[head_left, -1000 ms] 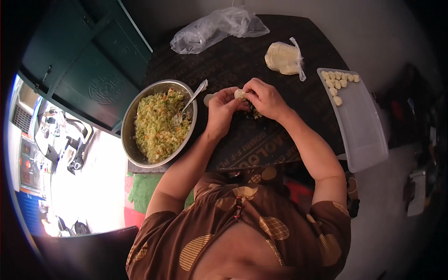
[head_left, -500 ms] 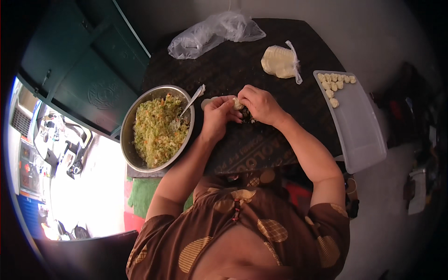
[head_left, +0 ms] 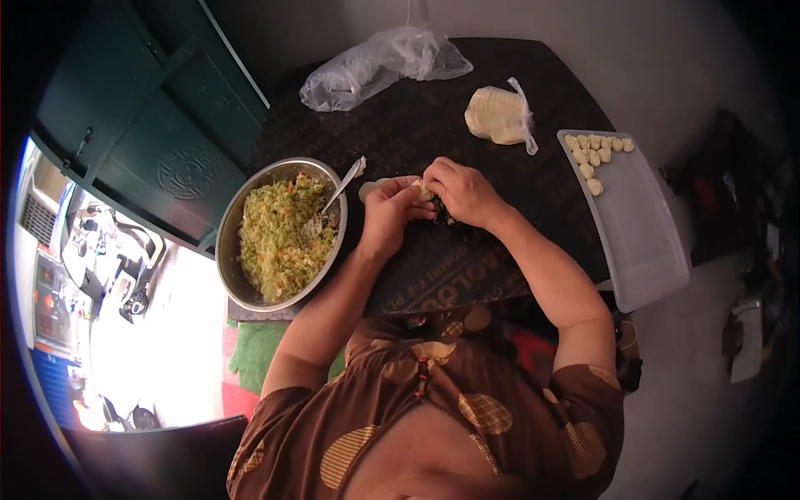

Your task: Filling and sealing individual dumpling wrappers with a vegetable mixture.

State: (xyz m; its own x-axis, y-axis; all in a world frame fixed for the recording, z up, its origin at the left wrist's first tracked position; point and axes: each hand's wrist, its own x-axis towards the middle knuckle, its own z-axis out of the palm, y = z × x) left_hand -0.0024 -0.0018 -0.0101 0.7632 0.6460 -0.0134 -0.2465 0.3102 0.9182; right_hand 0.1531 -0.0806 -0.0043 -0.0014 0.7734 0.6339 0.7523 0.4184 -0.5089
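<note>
Nearest us, our left hand and right hand meet over the dark patterned surface; between them sits a small pale dumpling with dark green filling showing at its lower edge; the fingers of both hands curl in and pinch its wrapper, so we judge the sealing step to be in hand; the next move calls for pressing the remaining open edge closed without squeezing filling out. Left of the hands stands a metal bowl of shredded filling with a spoon leaning in it; to the right a white tray carries finished dumplings at its far end; farther off lie a stack of wrappers and a crumpled clear bag.
</note>
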